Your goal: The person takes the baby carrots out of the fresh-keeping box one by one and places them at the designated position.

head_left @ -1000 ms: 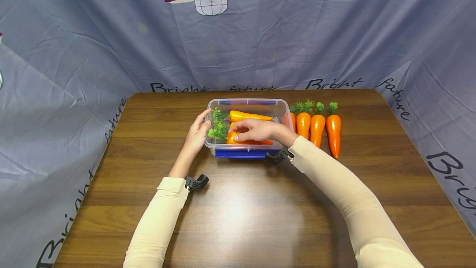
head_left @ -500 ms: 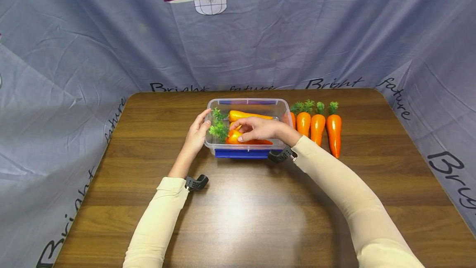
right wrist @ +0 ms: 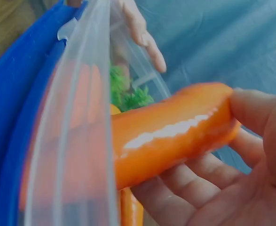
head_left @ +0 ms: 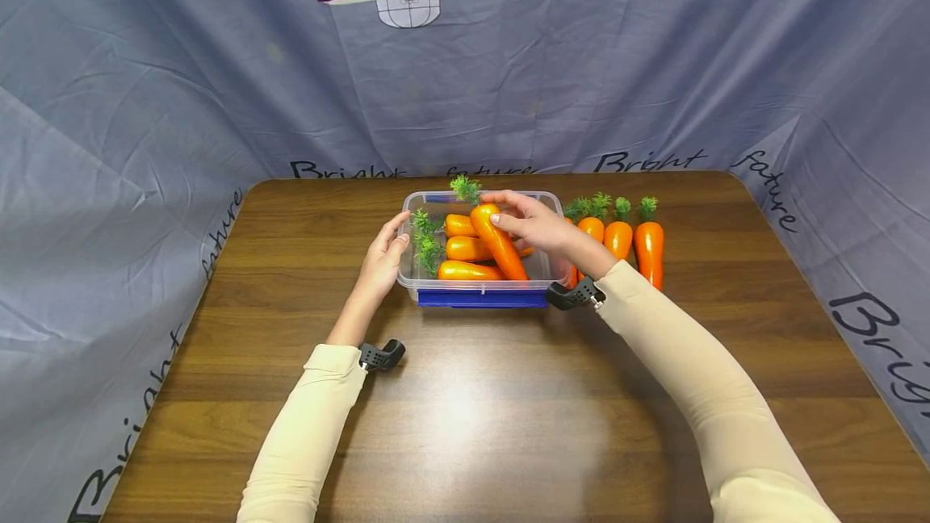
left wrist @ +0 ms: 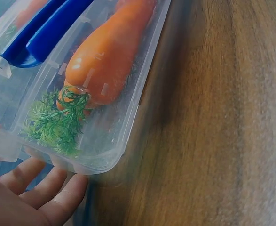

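Observation:
My right hand [head_left: 534, 224] grips an orange carrot [head_left: 497, 244] near its thick top, thumb on one side and fingers on the other. This carrot is tilted, green leaves raised at the far rim and tip down inside the clear plastic box [head_left: 538, 285]. Beneath it, three carrots [head_left: 459, 271] lie side by side with their leaves to the left. At the box's left end is my left hand [head_left: 379, 265], its fairly straight fingers [left wrist: 65, 200] against the end wall. In the right wrist view, the box wall covers the held carrot's lower part [right wrist: 72, 160].
Several more carrots [head_left: 649, 248] stand in a row on the brown wooden table [head_left: 465, 418], right of the box, leaves pointing away; my right forearm partly covers them. Blue clip latches [head_left: 481, 298] run along the box's long sides. A grey-blue printed curtain [head_left: 465, 103] hangs behind the table.
My right hand has risen and moved right and away, raising the carrot's leafy end from the box's left side toward the far rim. The left hand has stayed at the box's end.

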Action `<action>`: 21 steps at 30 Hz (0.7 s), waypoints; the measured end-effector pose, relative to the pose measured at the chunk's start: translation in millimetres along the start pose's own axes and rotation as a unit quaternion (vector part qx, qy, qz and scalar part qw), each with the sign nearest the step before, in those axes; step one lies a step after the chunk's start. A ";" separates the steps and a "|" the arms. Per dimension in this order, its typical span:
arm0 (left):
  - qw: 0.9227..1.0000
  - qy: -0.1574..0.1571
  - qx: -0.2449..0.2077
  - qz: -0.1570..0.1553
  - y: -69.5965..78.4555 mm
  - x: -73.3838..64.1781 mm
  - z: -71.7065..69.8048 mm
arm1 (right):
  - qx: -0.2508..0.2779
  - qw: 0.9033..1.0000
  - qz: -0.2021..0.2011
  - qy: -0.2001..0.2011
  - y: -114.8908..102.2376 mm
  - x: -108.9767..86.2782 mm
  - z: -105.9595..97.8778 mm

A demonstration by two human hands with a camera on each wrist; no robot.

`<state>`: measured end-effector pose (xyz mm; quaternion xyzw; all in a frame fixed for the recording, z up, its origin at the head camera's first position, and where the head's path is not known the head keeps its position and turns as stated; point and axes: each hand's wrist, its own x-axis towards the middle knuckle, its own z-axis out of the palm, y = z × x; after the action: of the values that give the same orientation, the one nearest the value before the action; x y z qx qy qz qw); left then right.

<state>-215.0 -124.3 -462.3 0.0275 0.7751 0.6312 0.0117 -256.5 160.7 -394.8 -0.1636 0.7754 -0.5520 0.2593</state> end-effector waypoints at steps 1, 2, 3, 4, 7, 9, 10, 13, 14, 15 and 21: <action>1.000 0.000 0.000 -0.001 -0.1 0.0 -0.3 | 0.002 1.000 0.002 0.014 0.2 -1.0 -2.8; 1.000 0.000 0.000 -0.002 -0.2 0.0 -0.6 | 0.004 1.000 0.006 0.029 0.5 -2.2 -5.5; 1.000 0.000 0.001 -0.002 -0.1 -0.3 -0.8 | 0.010 0.999 0.010 0.043 1.2 -3.2 -8.3; 1.000 0.000 0.002 -0.003 -0.1 -0.3 -0.9 | 0.014 0.998 0.011 0.055 1.8 -4.4 -11.0; 1.000 0.002 0.006 -0.005 -0.2 -0.8 -0.7 | 0.040 0.996 0.016 0.076 2.8 -10.2 -18.8; 1.000 0.002 0.009 -0.006 0.2 -1.6 -0.7 | 0.062 0.994 0.020 0.082 3.5 -14.4 -24.0; 1.000 0.002 0.011 -0.007 0.2 -1.8 -0.6 | 0.075 0.993 0.022 0.084 3.9 -16.7 -26.5; 1.000 0.000 0.014 -0.008 0.1 -2.2 -0.5 | 0.117 0.989 0.027 0.090 5.5 -23.2 -34.4; 1.000 0.000 0.014 -0.007 0.1 -2.1 -0.4 | 0.131 0.987 0.029 0.093 6.4 -25.1 -37.0; 1.000 0.000 0.013 -0.006 0.1 -2.0 -0.3 | 0.145 0.984 0.029 0.096 6.8 -27.5 -39.5; 1.000 0.000 0.006 0.000 0.8 -1.5 -0.2 | 0.248 0.963 0.028 0.104 10.3 -43.3 -54.7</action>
<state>-213.5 -124.3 -461.4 0.0277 0.7786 0.6267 0.0119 -252.8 229.8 -380.8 -0.0142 0.6412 -0.7335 0.2249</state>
